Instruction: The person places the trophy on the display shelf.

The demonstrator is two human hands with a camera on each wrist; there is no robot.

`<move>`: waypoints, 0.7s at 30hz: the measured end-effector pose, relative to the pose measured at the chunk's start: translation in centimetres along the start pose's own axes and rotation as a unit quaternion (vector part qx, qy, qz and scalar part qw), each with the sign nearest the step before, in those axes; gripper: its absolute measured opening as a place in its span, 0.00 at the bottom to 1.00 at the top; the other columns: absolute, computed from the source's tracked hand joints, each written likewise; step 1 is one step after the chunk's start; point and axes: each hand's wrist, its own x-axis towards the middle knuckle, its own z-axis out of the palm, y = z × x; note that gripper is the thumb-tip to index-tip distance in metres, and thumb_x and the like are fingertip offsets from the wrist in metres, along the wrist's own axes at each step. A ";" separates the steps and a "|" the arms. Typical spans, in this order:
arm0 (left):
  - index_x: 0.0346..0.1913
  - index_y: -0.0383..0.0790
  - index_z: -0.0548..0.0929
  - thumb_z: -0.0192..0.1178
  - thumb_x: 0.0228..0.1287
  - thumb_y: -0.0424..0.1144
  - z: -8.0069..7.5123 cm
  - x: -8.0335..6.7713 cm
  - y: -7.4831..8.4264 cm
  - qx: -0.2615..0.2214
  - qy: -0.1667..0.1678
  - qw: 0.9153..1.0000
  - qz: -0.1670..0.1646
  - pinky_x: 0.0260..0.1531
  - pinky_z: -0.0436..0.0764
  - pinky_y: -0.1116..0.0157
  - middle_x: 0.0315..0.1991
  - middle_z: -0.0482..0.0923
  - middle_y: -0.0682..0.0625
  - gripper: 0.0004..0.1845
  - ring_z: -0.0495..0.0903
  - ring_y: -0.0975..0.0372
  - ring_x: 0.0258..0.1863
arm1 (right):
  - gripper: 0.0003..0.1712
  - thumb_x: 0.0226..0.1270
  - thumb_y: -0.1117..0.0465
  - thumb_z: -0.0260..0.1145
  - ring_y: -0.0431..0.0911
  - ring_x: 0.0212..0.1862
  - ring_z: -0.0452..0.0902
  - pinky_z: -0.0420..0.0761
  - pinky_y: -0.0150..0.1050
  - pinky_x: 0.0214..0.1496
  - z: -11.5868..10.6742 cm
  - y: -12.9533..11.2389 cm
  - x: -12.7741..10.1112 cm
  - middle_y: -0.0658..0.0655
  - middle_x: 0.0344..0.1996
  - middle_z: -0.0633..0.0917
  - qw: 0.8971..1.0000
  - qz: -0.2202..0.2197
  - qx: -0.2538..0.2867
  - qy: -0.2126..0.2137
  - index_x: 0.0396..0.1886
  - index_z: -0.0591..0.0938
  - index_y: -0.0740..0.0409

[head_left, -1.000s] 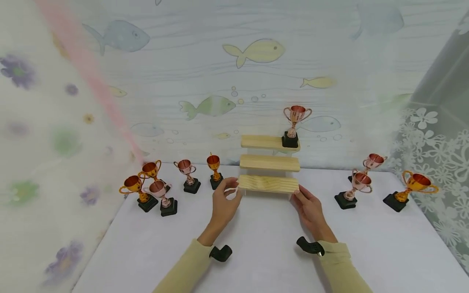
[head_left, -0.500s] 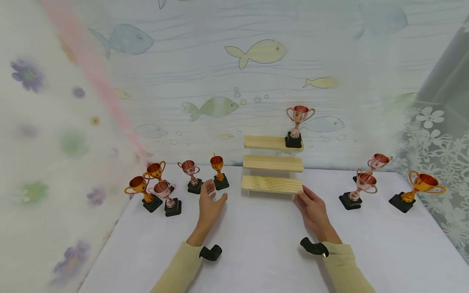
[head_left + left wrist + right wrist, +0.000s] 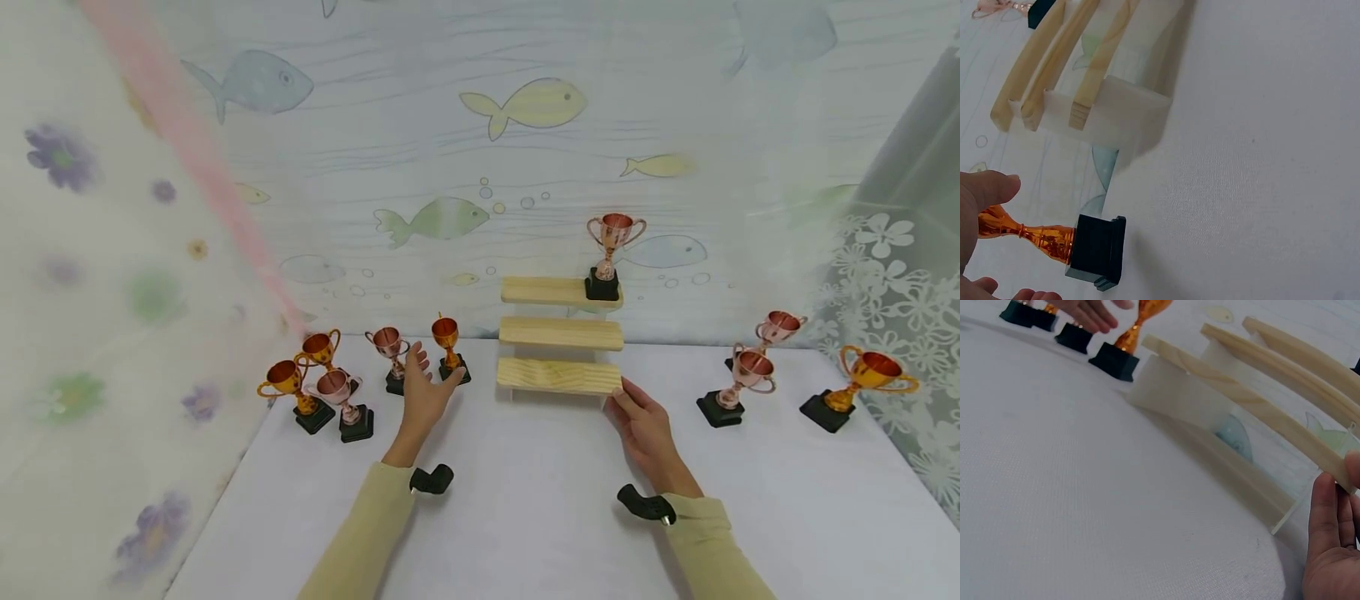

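A three-step wooden stand [image 3: 558, 376] stands on the white table against the fish-print wall. A rose trophy [image 3: 613, 250] sits on the right end of its top step. My left hand [image 3: 427, 383] is spread open beside a small gold trophy with a black base [image 3: 447, 343], just left of the stand. In the left wrist view my thumb [image 3: 988, 187] lies over the gold trophy [image 3: 1047, 240] near its cup, and my other fingers are not closed round it. My right hand [image 3: 626, 404] rests with straight fingers against the right end of the lowest step [image 3: 1241, 406].
Left of my hand stand a rose trophy [image 3: 390, 354], two gold ones [image 3: 288, 392] [image 3: 321, 350] and another rose one [image 3: 341, 400]. On the right are two rose trophies [image 3: 742, 379] [image 3: 776, 329] and a gold one [image 3: 862, 383]. Floral curtains hang along both sides.
My left hand has let go of the left end of the stand's lowest step and moved left to the gold trophy. My right hand has stayed at the stand's right end.
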 end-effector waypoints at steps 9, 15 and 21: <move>0.73 0.30 0.61 0.71 0.60 0.32 1.8 1.3 -0.1 -0.041 0.065 0.996 0.046 0.66 0.72 0.45 0.65 0.67 0.30 0.41 0.69 0.40 0.64 | 0.35 0.80 0.67 0.54 0.30 0.49 0.81 0.76 0.26 0.64 0.0 0.1 0.0 0.43 0.50 0.79 1.000 -0.007 0.012 0.001 0.81 0.55 0.64; 0.71 0.31 0.63 0.73 0.60 0.32 2.7 2.0 -0.6 -0.106 0.084 0.990 0.042 0.63 0.75 0.46 0.61 0.70 0.34 0.40 0.73 0.42 0.60 | 0.34 0.80 0.68 0.53 0.30 0.49 0.81 0.75 0.26 0.64 0.0 0.2 -0.2 0.40 0.44 0.81 1.000 -0.015 0.011 -0.001 0.80 0.55 0.65; 0.69 0.32 0.66 0.74 0.60 0.33 3.3 2.4 -0.8 -0.121 0.104 0.986 0.045 0.61 0.76 0.45 0.59 0.72 0.34 0.38 0.74 0.43 0.57 | 0.33 0.81 0.67 0.51 0.29 0.50 0.80 0.74 0.26 0.66 0.0 0.1 0.0 0.50 0.61 0.73 1.000 -0.011 0.002 0.001 0.80 0.55 0.64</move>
